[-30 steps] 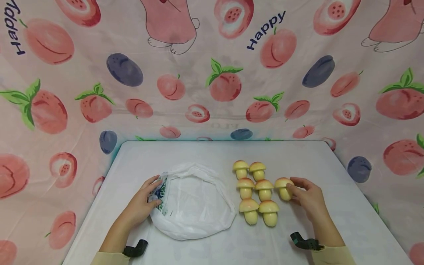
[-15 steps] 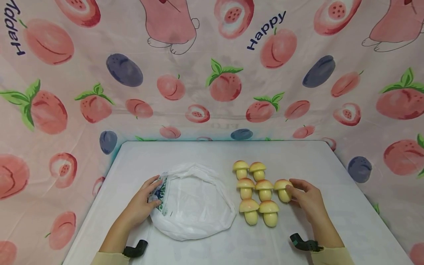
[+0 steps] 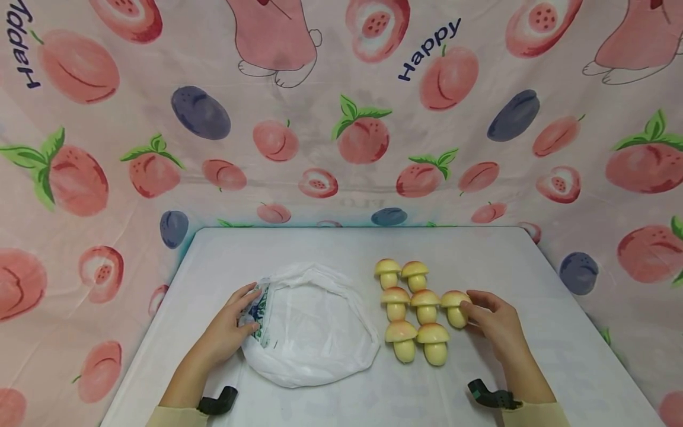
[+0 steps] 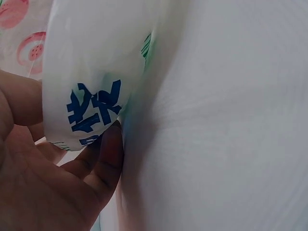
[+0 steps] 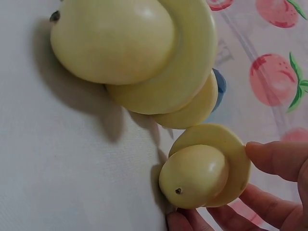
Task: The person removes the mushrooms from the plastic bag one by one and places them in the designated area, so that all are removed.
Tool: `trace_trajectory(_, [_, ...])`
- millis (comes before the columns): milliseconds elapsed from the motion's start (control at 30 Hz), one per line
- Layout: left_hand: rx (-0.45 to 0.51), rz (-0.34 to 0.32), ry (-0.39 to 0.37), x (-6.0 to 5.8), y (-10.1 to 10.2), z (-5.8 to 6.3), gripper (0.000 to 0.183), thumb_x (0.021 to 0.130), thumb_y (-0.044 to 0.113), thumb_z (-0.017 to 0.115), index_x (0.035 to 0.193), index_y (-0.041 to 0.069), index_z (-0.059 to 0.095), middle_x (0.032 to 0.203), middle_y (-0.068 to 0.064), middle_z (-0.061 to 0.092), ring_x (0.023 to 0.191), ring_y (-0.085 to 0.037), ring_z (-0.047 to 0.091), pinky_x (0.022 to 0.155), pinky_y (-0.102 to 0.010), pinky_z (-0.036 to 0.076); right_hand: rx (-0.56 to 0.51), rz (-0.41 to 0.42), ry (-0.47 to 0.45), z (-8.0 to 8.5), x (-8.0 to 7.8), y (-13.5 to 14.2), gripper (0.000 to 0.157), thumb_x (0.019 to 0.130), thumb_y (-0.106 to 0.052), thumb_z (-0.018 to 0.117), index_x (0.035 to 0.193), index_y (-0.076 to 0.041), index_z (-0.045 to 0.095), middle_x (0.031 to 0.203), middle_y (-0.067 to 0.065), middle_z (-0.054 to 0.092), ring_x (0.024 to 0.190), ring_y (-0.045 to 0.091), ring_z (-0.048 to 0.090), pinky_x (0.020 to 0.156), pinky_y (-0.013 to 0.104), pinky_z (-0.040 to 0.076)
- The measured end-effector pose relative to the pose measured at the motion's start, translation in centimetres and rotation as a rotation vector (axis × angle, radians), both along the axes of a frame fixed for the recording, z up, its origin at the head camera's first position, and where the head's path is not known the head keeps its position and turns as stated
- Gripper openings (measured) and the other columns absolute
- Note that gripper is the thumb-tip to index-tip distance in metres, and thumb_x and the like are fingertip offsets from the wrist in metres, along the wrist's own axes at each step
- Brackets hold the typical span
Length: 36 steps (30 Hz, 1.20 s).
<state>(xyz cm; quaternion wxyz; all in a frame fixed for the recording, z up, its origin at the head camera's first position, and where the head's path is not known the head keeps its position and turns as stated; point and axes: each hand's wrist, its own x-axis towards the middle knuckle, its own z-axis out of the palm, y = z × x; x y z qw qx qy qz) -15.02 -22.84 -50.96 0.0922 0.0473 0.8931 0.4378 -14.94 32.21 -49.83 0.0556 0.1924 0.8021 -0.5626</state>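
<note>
My left hand (image 3: 229, 323) is at the left side of a white plastic bag (image 3: 315, 370), which lies on the table with its mouth wide and its rim rolled. Its thumb and fingers hold the bag's printed edge; blue characters show on the plastic (image 4: 94, 110) in the left wrist view. On the right, my right hand (image 3: 496, 320) holds a yellow toy mushroom (image 3: 455, 308) by its cap, thumb on one side and fingers on the other. This mushroom (image 5: 197, 175) stands close beside the other toy mushrooms (image 3: 425, 305), which have orange-brown cap tops.
Several toy mushrooms lie in two columns right of the bag, stems toward me. The white-covered table (image 3: 299, 243) ends at a fruit-patterned cloth (image 3: 320, 142) behind and at both sides. A black wrist camera (image 3: 219, 401) is strapped to each forearm.
My right hand has moved the toy mushroom slightly left and toward me, up to the middle row of the others. The left hand and the bag stay where they were.
</note>
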Motion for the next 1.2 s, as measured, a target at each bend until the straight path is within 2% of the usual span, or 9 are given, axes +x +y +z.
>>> trace_trajectory(233, [0.004, 0.002, 0.012, -0.1, 0.0, 0.1, 0.075, 0.098, 0.001, 0.071, 0.166, 0.008, 0.040, 0.181, -0.010, 0.019, 0.165, -0.050, 0.018, 0.127, -0.072, 0.025, 0.007, -0.008, 0.002, 0.2, 0.1, 0.1, 0.065, 0.104, -0.033, 0.070, 0.157, 0.000, 0.049, 0.158, 0.022, 0.051, 0.094, -0.009, 0.065, 0.089, 0.027, 0.065])
trace_trajectory(567, [-0.047, 0.015, 0.003, 0.0, -0.1, 0.5, 0.075, 0.099, 0.005, 0.072, 0.166, 0.009, 0.040, 0.181, -0.010, 0.020, 0.166, -0.048, 0.016, 0.129, -0.071, 0.021, 0.047, -0.022, 0.004, 0.3, -0.1, 0.6, 0.066, 0.108, -0.040, 0.063, 0.159, -0.001, 0.048, 0.159, 0.023, 0.051, 0.098, -0.006, 0.068, 0.090, 0.031, 0.066])
trace_trajectory(667, [-0.064, 0.013, 0.013, -0.1, -0.2, 0.6, 0.074, 0.099, 0.006, 0.072, 0.166, 0.009, 0.040, 0.181, -0.010, 0.020, 0.166, -0.049, 0.016, 0.129, -0.071, 0.021, 0.057, -0.025, 0.002, 0.4, -0.1, 0.7, 0.065, 0.109, -0.041, 0.061, 0.159, -0.002, 0.048, 0.158, 0.023, 0.052, 0.103, 0.000, 0.069, 0.090, 0.030, 0.066])
trace_trajectory(767, [-0.083, 0.014, 0.020, 0.0, -0.3, 0.6, 0.075, 0.100, 0.007, 0.072, 0.167, 0.009, 0.039, 0.181, -0.012, 0.019, 0.165, -0.050, 0.017, 0.129, -0.072, 0.022, 0.068, -0.028, 0.000, 0.6, -0.2, 0.6, 0.064, 0.109, -0.041, 0.061, 0.159, -0.003, 0.049, 0.158, 0.021, 0.053, 0.114, 0.013, 0.072, 0.090, 0.030, 0.066])
trace_trajectory(900, [-0.123, 0.012, 0.031, 0.0, -0.4, 0.6, 0.077, 0.100, 0.009, 0.073, 0.168, 0.008, 0.037, 0.181, -0.014, 0.018, 0.164, -0.052, 0.019, 0.127, -0.073, 0.023, 0.107, -0.029, 0.003, 1.0, -0.1, 0.5, 0.063, 0.109, -0.041, 0.059, 0.159, -0.004, 0.049, 0.159, 0.021, 0.053, 0.132, 0.030, 0.065, 0.089, 0.028, 0.065])
trace_trajectory(1067, [-0.185, 0.012, 0.045, 0.0, -0.4, 1.0, 0.079, 0.100, 0.014, 0.074, 0.168, 0.008, 0.034, 0.181, -0.018, 0.015, 0.162, -0.055, 0.022, 0.124, -0.075, 0.027, 0.205, -0.001, 0.068, 1.5, 0.0, 0.5, 0.063, 0.110, -0.044, 0.057, 0.158, -0.004, 0.050, 0.161, 0.023, 0.052, 0.139, 0.037, 0.058, 0.080, 0.016, 0.060])
trace_trajectory(1133, [-0.208, 0.014, 0.064, 0.1, -0.4, 1.3, 0.080, 0.100, 0.016, 0.074, 0.168, 0.006, 0.034, 0.180, -0.020, 0.015, 0.161, -0.056, 0.023, 0.123, -0.076, 0.027, 0.264, 0.020, 0.088, 1.9, 0.1, 0.5, 0.066, 0.110, -0.047, 0.056, 0.160, -0.005, 0.048, 0.164, 0.023, 0.050, 0.143, 0.041, 0.055, 0.091, 0.027, 0.062])
trace_trajectory(1200, [-0.231, 0.024, 0.085, 0.1, -0.3, 1.6, 0.080, 0.100, 0.018, 0.074, 0.168, 0.004, 0.034, 0.180, -0.022, 0.015, 0.161, -0.058, 0.023, 0.122, -0.077, 0.028, 0.335, 0.036, 0.091, 2.4, 0.1, 0.4, 0.068, 0.110, -0.050, 0.055, 0.161, -0.007, 0.047, 0.166, 0.023, 0.047, 0.148, 0.045, 0.050, 0.103, 0.044, 0.061])
